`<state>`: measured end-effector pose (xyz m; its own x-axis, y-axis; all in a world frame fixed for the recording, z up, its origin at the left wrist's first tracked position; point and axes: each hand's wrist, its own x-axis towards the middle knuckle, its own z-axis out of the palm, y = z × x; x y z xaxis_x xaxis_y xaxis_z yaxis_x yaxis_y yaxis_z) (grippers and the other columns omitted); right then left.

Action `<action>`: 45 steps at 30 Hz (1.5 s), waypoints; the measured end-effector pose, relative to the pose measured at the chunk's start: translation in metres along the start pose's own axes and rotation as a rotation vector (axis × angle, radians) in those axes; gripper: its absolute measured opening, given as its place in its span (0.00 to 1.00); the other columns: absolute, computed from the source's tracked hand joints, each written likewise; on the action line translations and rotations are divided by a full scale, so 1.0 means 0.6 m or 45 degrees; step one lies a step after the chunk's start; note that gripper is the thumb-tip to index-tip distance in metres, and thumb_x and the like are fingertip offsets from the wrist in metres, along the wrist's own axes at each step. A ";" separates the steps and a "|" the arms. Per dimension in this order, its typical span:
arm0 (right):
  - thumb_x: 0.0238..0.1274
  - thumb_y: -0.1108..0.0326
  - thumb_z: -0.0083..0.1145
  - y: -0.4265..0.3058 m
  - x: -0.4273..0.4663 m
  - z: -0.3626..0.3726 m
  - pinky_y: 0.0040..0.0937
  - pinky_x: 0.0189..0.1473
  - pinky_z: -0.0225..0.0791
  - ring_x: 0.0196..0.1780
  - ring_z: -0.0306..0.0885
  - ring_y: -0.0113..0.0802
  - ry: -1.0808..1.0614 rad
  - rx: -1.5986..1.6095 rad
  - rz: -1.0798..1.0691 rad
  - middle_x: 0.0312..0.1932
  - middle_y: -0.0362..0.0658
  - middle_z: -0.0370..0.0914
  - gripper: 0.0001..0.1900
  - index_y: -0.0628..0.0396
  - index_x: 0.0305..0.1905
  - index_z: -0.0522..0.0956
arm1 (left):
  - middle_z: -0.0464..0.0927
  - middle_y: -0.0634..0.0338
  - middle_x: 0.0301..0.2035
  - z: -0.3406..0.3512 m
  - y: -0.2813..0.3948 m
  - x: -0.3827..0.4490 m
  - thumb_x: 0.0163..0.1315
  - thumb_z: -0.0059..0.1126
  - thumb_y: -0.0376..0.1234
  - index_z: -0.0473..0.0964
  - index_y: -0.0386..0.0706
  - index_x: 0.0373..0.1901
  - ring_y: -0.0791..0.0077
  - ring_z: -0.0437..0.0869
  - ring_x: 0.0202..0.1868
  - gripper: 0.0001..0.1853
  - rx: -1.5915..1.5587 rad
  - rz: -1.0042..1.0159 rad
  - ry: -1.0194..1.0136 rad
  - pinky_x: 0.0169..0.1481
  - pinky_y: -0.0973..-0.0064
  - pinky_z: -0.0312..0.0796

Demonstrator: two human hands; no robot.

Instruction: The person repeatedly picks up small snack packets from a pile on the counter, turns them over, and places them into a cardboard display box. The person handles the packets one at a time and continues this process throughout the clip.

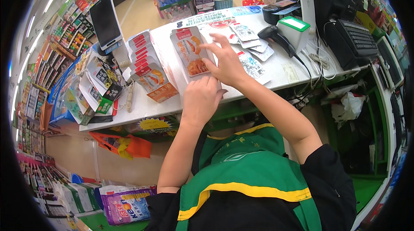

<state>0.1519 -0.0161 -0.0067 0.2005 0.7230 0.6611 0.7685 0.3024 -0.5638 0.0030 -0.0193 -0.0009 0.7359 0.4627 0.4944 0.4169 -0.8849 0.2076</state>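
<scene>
An orange-and-grey snack packet [190, 51] lies face up on the counter, on top of a pale box or tray [182, 77] that is mostly hidden. My left hand [200, 100] rests with curled fingers at the near end of that box; what its fingertips grip is hidden. Over the packet's right edge, my right hand [224, 61] has its fingers spread, the thumb near the lower right of the packet. To the left stands an open display box [161, 92] with a row of similar packets [150, 77]. Several white-and-silver sachets [247, 37] lie loose to the right of my right hand.
A black barcode scanner [276, 38] and its cable lie right of the sachets, beside a green-topped payment device [294, 24]. A keyboard [355, 37] is at far right. Opened snack cartons [103, 79] and a tilted screen [105, 20] stand left on the white counter [161, 37].
</scene>
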 end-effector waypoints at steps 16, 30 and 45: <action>0.52 0.50 0.64 0.206 -0.007 -0.074 0.54 0.65 0.54 0.69 0.58 0.49 -0.135 -0.782 0.407 0.66 0.52 0.63 0.30 0.47 0.61 0.73 | 0.69 0.54 0.56 0.077 0.002 0.004 0.53 0.63 0.30 0.70 0.41 0.54 0.56 0.68 0.61 0.24 0.296 0.080 0.388 0.66 0.56 0.57; 0.56 0.52 0.60 0.157 -0.080 -0.097 0.46 0.61 0.58 0.63 0.64 0.49 -0.398 -0.407 0.232 0.60 0.50 0.70 0.24 0.45 0.57 0.77 | 0.72 0.50 0.56 0.140 0.004 -0.010 0.60 0.59 0.43 0.75 0.43 0.52 0.48 0.67 0.62 0.21 -0.162 0.077 -0.060 0.68 0.52 0.56; 0.54 0.63 0.65 0.165 -0.101 -0.112 0.35 0.43 0.71 0.40 0.77 0.44 0.181 0.120 0.648 0.40 0.46 0.79 0.09 0.54 0.37 0.82 | 0.63 0.47 0.63 0.168 0.012 0.057 0.60 0.57 0.39 0.66 0.44 0.62 0.47 0.59 0.67 0.28 -0.141 -0.094 -0.084 0.71 0.52 0.51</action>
<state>0.2570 -0.0717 -0.0692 0.6186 0.7037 0.3496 0.4965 -0.0052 -0.8680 0.0850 -0.0044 -0.0673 0.7403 0.5262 0.4183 0.4127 -0.8470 0.3351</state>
